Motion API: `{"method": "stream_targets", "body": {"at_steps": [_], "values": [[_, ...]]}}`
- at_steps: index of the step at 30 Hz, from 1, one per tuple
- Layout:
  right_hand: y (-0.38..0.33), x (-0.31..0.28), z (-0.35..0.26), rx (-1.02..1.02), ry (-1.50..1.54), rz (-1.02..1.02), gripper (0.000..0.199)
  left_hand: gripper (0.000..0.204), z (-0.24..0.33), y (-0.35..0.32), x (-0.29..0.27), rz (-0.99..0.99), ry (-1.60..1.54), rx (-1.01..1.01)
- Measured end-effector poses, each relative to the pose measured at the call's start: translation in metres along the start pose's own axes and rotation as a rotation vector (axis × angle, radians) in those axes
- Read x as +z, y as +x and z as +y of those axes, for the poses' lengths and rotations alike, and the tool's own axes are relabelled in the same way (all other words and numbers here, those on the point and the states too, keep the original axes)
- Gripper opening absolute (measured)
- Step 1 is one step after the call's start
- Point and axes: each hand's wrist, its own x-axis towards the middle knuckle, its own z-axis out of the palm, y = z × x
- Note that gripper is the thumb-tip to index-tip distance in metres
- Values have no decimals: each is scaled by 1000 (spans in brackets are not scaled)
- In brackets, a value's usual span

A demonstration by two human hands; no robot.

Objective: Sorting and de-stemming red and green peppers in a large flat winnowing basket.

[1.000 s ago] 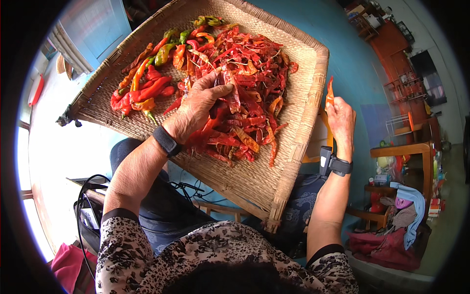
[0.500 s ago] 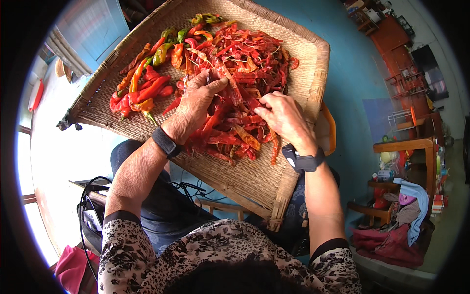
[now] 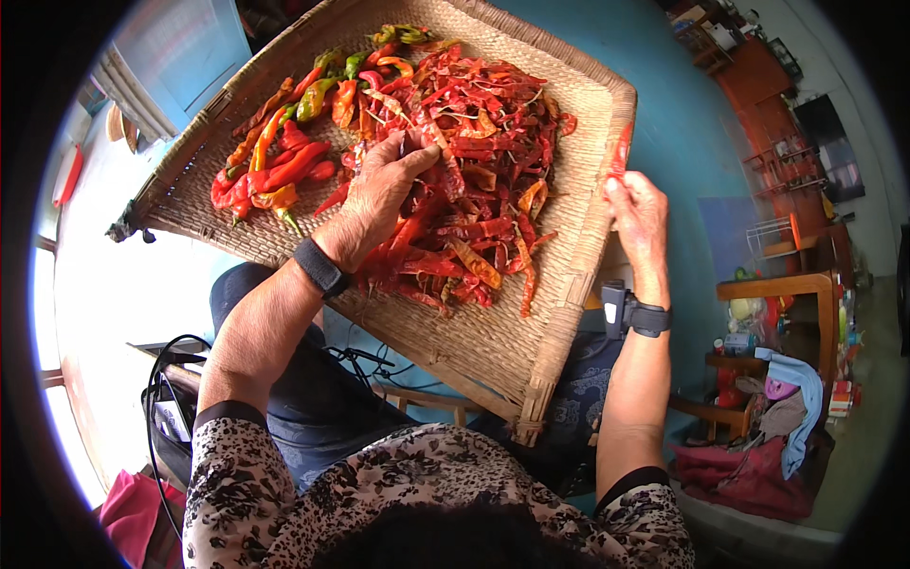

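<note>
A heap of dried red chili peppers covers the middle of a woven tray. To its left are plumper fresh peppers, red, orange and green. My left hand is over the heap's left side, thumb and fingers closed on a dried red chili; part of the grip is hidden. At the tray's right rim, my right hand pinches a single red chili pepper that points up and away from me. Each wrist wears a dark band.
The tray rests across my lap, over a wooden stool. Part of a yellow-rimmed container shows beneath the tray's right edge. Black cables hang on the left near a bag. A wooden chair with piled clothes stands on the right.
My right hand has lifted out of the heap and moved right to the tray's rim, now with a red chili in it. My left hand has stayed nearly in place.
</note>
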Motion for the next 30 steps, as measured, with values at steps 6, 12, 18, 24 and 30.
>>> {"method": "stream_targets", "body": {"at_steps": [6, 12, 18, 24, 30], "values": [[-5, -52, 33, 95, -653, 180, 20, 13, -1, -1, 9, -34, 50, 4], [1, -34, 21, -65, -456, 80, 29, 8, -17, 9, -3, -87, 39, 18], [57, 23, -63, -381, -355, -285, 27, 3, -7, -2, 5, -199, 0, 39], [181, 122, -37, -514, -493, -422, 43, 6, 9, -13, 13, -210, 209, 106], [230, 170, 4, -212, -582, -600, 68, 8, 19, -22, 9, -222, 421, 192]]}}
